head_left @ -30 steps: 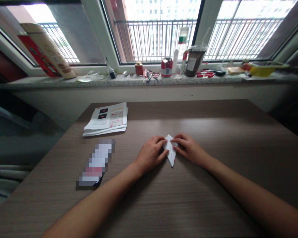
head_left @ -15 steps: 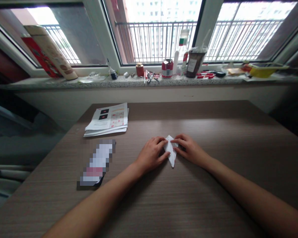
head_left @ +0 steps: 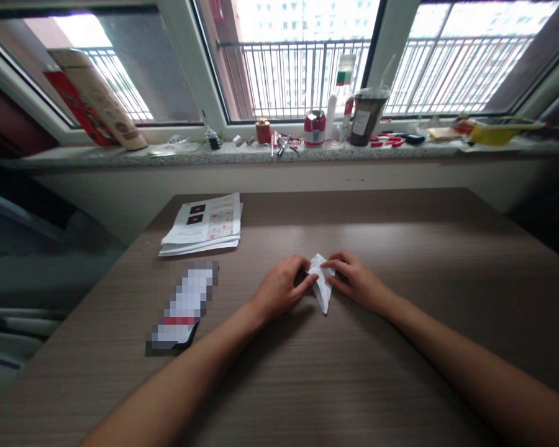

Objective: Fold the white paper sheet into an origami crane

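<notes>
A small piece of folded white paper (head_left: pixel 323 295), kite-shaped with a point toward me, lies on the brown table (head_left: pixel 382 372). My left hand (head_left: pixel 284 284) pinches its left edge; the thumb is on top and the fingertips curl under or behind that edge, partly hidden. From the other side, my right hand (head_left: pixel 356 280) holds the paper down, its fingertips on the upper face and its thumb at the right edge. A flap on the left side looks slightly lifted by the left thumb and fingers.
At left on the table are a stack of printed papers (head_left: pixel 202 225) and a phone (head_left: pixel 184 304) with a blurred-out screen. Behind, the stone windowsill (head_left: pixel 168 158) carries a red can (head_left: pixel 314 129), a dark drink cup (head_left: pixel 368 118), a clear bottle (head_left: pixel 343 93) and a yellow container (head_left: pixel 494 132).
The fingers of my left hand have drawn back from the paper's upper face to its left edge, and the left flap has shifted. My right hand has stayed in place.
</notes>
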A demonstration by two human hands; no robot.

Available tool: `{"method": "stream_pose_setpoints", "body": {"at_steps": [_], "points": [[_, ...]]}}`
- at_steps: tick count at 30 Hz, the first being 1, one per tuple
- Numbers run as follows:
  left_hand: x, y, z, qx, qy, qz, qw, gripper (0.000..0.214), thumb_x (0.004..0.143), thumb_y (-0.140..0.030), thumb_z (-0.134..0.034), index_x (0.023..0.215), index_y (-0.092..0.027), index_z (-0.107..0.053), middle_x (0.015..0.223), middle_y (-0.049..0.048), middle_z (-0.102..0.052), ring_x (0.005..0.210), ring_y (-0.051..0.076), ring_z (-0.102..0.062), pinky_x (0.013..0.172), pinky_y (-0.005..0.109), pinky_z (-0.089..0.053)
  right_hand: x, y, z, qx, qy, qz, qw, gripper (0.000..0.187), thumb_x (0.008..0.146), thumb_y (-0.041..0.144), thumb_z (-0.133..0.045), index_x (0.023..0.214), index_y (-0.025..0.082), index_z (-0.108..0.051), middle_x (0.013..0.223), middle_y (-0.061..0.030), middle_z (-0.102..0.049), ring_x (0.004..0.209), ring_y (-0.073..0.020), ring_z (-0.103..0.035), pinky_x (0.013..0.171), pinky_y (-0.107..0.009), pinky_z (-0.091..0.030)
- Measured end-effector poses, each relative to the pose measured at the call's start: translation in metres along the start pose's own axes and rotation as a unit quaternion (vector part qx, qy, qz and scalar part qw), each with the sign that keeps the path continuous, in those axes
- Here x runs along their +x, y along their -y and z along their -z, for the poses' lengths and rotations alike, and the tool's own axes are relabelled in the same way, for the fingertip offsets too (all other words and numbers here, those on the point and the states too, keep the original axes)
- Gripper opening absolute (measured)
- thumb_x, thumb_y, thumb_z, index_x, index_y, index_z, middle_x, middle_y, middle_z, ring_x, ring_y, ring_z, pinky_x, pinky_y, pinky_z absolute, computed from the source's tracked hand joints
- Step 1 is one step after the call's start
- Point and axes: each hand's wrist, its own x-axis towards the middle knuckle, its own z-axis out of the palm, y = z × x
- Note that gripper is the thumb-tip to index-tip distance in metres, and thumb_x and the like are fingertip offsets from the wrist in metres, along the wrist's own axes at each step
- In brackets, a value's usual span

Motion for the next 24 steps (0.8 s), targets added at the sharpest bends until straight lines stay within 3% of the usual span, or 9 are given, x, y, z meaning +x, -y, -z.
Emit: {"method": "stream_pose_setpoints", "body": {"at_steps": [3,6,10,24], "points": [[0.001,0.002,0.001,-0.002,-0.002,0.013,1.000,0.023,0.104,-0.040,-0.053,0.098,-0.020,-0.062,0.103,0.0068,-0.069,0.096,0.023,-0.064,0.090,0.037,-0.051,0.000,0.001,0.000,-0.001,-0.004,0.003,1.000,0.024,0.096,0.023,-0.066,0.120,0.023,-0.069,0.114,-0.0119,-0.062,0.106,-0.0263,-0.062,0.093,-0.045,-0.054],[0.000,0.005,-0.001,0.014,0.009,-0.010,1.000,0.013,0.100,-0.033,-0.060,0.094,-0.021,-0.061,0.106,0.0066,-0.068,0.101,0.023,-0.064,0.093,0.037,-0.050,0.000,0.000,-0.001,-0.005,-0.006,0.004,1.000,0.025,0.096,0.023,-0.066,0.120,0.023,-0.069,0.115,-0.0119,-0.063,0.106,-0.0263,-0.062,0.093,-0.045,-0.054],[-0.001,0.007,-0.002,0.042,0.022,-0.040,0.998,0.008,0.095,-0.023,-0.065,0.102,-0.022,-0.061,0.116,0.0070,-0.066,0.111,0.025,-0.061,0.100,0.039,-0.049,-0.001,-0.002,-0.003,-0.005,-0.007,0.007,1.000,0.025,0.096,0.022,-0.066,0.121,0.023,-0.069,0.115,-0.0121,-0.063,0.107,-0.0265,-0.062,0.094,-0.045,-0.053],[-0.002,0.009,-0.006,0.104,0.026,-0.079,0.991,0.015,0.099,-0.022,-0.061,0.114,-0.023,-0.064,0.124,0.0074,-0.065,0.117,0.025,-0.061,0.103,0.042,-0.051,-0.001,-0.003,-0.002,-0.007,0.001,0.001,1.000,0.026,0.096,0.024,-0.065,0.122,0.024,-0.069,0.117,-0.0118,-0.063,0.109,-0.0272,-0.062,0.096,-0.046,-0.053]]}}
